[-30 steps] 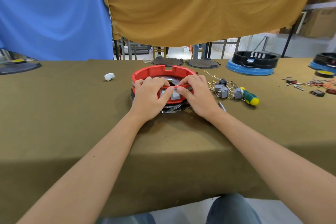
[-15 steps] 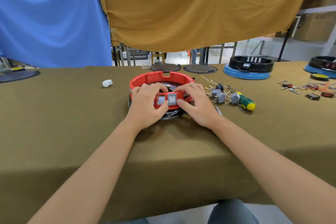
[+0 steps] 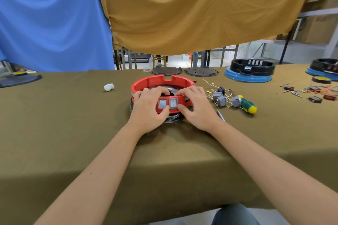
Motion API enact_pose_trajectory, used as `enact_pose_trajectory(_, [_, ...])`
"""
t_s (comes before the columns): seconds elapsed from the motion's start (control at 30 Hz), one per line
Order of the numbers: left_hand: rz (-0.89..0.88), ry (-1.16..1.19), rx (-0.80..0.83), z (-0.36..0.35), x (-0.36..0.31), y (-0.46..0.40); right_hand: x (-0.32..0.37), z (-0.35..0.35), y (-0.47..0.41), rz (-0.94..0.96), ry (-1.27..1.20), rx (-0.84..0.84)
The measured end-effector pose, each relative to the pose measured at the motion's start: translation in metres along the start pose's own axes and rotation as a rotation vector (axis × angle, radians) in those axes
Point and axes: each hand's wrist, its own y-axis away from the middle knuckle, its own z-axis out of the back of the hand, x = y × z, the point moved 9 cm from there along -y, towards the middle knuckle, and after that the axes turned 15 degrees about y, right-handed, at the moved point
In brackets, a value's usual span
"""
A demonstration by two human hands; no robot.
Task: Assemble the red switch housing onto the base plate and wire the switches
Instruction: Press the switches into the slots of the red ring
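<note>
A round red switch housing (image 3: 162,80) sits on a dark base plate (image 3: 172,118) at the table's middle. Two grey rocker switches (image 3: 173,103) show in its near wall. My left hand (image 3: 149,107) grips the housing's near left rim, fingers curled over the top and thumb on the front below the switches. My right hand (image 3: 198,107) grips the near right rim the same way, its thumb beside the right switch. Loose grey switches with wires (image 3: 221,99) lie just right of the housing.
A green and yellow screwdriver (image 3: 247,106) lies by the loose switches. A white wad (image 3: 109,87) lies to the left. Two dark round plates (image 3: 201,72) and black and blue housings (image 3: 250,71) stand at the back. Small parts and wires (image 3: 311,93) lie far right.
My thumbs have moved down off the front wall, uncovering the two grey switches. Both hands stay on the housing's near rim.
</note>
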Motion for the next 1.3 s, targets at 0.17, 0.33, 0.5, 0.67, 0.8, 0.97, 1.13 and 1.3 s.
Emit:
enact_pose_trajectory(0.17, [0.02,0.038,-0.032,0.001,0.003,-0.002,-0.004,-0.001,-0.001,-0.041,-0.079,-0.002])
enact_pose_trajectory(0.33, [0.016,0.0,-0.035,0.0,0.001,-0.004,-0.004,-0.003,-0.007,-0.082,-0.061,-0.008])
enact_pose_trajectory(0.5, [0.023,0.011,-0.037,0.0,0.002,-0.003,-0.001,0.0,-0.004,-0.074,-0.019,-0.048])
enact_pose_trajectory(0.67, [0.007,-0.015,-0.034,-0.001,0.002,-0.003,-0.004,0.0,-0.004,-0.088,-0.025,-0.045])
enact_pose_trajectory(0.8, [-0.017,-0.032,-0.034,-0.001,0.002,-0.003,-0.004,0.002,-0.003,-0.077,0.023,-0.069])
enact_pose_trajectory(0.97, [-0.014,-0.033,-0.076,0.003,0.005,-0.002,-0.02,0.01,-0.001,-0.148,-0.014,-0.12])
enact_pose_trajectory(1.13, [0.003,-0.116,-0.099,0.003,0.006,0.0,-0.076,0.03,0.011,-0.555,0.174,-0.222])
enact_pose_trajectory(1.3, [0.009,-0.156,-0.118,0.005,0.005,-0.001,-0.122,0.046,0.029,-0.828,0.454,-0.106])
